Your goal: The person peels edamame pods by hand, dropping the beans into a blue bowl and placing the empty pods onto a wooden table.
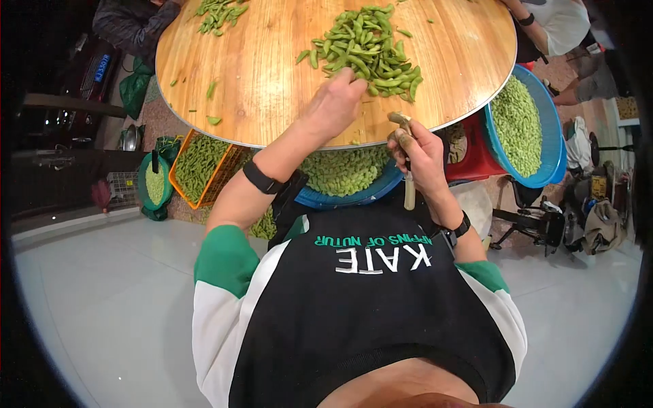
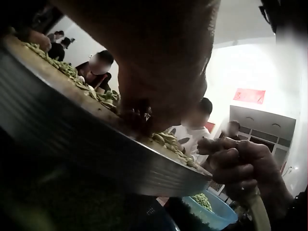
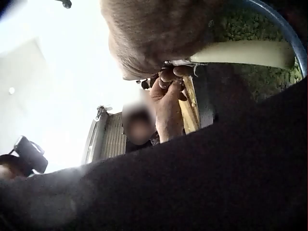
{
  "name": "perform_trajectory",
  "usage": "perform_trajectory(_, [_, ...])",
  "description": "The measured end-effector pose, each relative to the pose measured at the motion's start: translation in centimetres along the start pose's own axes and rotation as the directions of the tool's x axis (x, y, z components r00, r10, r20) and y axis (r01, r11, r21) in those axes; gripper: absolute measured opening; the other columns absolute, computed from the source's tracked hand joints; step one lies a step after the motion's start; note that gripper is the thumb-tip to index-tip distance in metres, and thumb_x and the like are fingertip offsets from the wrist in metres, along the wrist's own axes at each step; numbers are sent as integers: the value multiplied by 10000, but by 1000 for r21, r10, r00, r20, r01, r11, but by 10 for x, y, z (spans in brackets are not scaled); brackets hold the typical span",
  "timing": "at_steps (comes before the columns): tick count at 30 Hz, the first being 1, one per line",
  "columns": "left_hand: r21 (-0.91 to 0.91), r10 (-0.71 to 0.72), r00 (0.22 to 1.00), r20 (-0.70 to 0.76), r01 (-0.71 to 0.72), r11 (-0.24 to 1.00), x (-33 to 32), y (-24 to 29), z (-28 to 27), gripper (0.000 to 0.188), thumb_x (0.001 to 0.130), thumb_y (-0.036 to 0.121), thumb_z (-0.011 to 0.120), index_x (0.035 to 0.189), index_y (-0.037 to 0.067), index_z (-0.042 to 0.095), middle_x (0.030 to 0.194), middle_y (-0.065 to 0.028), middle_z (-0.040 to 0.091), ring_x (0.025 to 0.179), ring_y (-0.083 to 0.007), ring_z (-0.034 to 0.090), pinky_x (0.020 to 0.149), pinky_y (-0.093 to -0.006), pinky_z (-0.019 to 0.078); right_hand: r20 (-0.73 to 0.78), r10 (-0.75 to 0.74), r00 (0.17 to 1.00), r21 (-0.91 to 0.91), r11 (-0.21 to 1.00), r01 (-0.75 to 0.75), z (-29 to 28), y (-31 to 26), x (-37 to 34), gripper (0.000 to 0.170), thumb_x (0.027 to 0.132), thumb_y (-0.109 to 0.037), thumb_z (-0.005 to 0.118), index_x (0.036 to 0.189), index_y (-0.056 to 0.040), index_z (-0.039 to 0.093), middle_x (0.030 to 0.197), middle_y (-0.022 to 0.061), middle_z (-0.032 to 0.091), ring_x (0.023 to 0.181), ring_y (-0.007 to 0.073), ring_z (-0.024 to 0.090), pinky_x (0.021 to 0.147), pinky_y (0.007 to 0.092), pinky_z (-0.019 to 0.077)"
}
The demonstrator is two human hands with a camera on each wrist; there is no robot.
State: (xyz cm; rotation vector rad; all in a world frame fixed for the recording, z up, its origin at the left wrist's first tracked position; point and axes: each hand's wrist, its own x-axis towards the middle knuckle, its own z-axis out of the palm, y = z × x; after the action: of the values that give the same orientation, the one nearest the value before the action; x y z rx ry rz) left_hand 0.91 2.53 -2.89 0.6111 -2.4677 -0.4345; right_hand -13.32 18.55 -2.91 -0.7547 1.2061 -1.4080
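Note:
Green soybean pods (image 1: pixel 367 47) lie heaped on the round wooden table (image 1: pixel 272 75). My left hand (image 1: pixel 333 105) is over the table with its fingers bent, fingertips right at the near edge of the heap. I cannot tell whether a pod is between them. Just past the table's near rim, my right hand (image 1: pixel 422 153) grips a tool with a pale handle (image 1: pixel 409 192); the handle points down towards my body, and the fingers hide the tool's other end. Dull brownish coverings (image 1: pixel 401 122) show on fingertips of that hand. The right wrist view also shows the pale handle (image 3: pixel 245 53).
Under the table edge stands a blue basin of shelled beans (image 1: pixel 347 173). Another blue tub (image 1: pixel 520 129) of beans is at the right, beside a red stool (image 1: pixel 469 153). An orange crate (image 1: pixel 197 166) of pods stands left. Other people (image 1: pixel 139 27) sit around the table.

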Motion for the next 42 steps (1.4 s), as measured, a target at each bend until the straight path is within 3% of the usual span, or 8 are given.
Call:
perform_trajectory(10, [-258, -195, 961, 197, 243, 935, -44, 36, -51, 114, 764, 28, 586, 868, -19, 576, 777, -163, 550, 711, -338, 563, 614, -369, 453, 28, -6, 1000, 22, 1000, 6, -4, -1, 2, 310, 962, -123, 497, 1228, 33, 525, 778, 18, 579, 514, 38, 452, 420, 174, 338])
perform_trajectory(17, [-187, -86, 982, 168, 117, 975, -64, 51, -37, 119, 726, -11, 554, 841, 8, 575, 778, -159, 531, 751, -360, 569, 662, -425, 472, 18, -13, 1000, 9, 1000, 13, -6, 3, 0, 308, 961, -131, 503, 1227, 20, 534, 771, 21, 581, 515, 39, 453, 429, 174, 341])
perform_trajectory(22, [-101, 30, 893, 449, 18, 995, -62, 55, -51, 173, 718, 0, 577, 891, 10, 579, 765, -147, 531, 718, -350, 568, 633, -421, 470, 11, 19, 1000, 3, 1000, -20, -6, 7, -1, 312, 959, -146, 518, 1224, 17, 539, 772, 19, 582, 519, 40, 452, 431, 174, 348])
perform_trajectory(26, [-125, 30, 962, 272, 4, 992, -27, 51, -38, 132, 733, -11, 550, 859, 13, 578, 797, -163, 544, 775, -360, 575, 671, -442, 491, 34, 22, 999, 10, 1000, -22, -2, 8, -2, 315, 956, -150, 526, 1222, 17, 539, 781, 20, 578, 535, 41, 461, 432, 174, 354])
perform_trajectory(28, [-14, 66, 997, -36, -67, 998, -2, 32, -17, 135, 742, -17, 551, 870, 10, 585, 840, -181, 543, 820, -366, 570, 697, -441, 494, 44, 34, 998, 21, 999, -35, -1, 12, -3, 307, 958, -144, 512, 1223, 9, 537, 780, 17, 581, 532, 38, 459, 433, 177, 358])
perform_trajectory(32, [103, 49, 999, 25, -51, 993, 20, -2, 7, 131, 754, -25, 544, 870, 12, 592, 887, -194, 540, 875, -370, 561, 733, -441, 495, 57, 33, 998, 84, 996, -38, -1, 10, -5, 298, 964, -142, 491, 1220, 4, 537, 779, 25, 583, 532, 44, 462, 434, 185, 363])
perform_trajectory(38, [-31, 38, 999, 6, -38, 999, 14, -1, 5, 111, 756, -5, 559, 857, 3, 603, 889, -184, 546, 884, -361, 567, 750, -442, 493, 54, 60, 997, 235, 969, -71, 3, 5, -2, 312, 978, -150, 435, 1248, -2, 486, 807, 62, 572, 550, 80, 463, 432, 202, 368])
perform_trajectory(42, [-199, -81, 996, 30, 85, 976, 7, 18, -9, 124, 757, 6, 615, 869, -11, 565, 789, -157, 548, 725, -307, 581, 647, -375, 479, 17, 109, 994, 328, 938, -108, 6, 2, 5, 244, 979, -143, 422, 1182, -18, 473, 854, 102, 566, 566, 105, 463, 427, 206, 367])
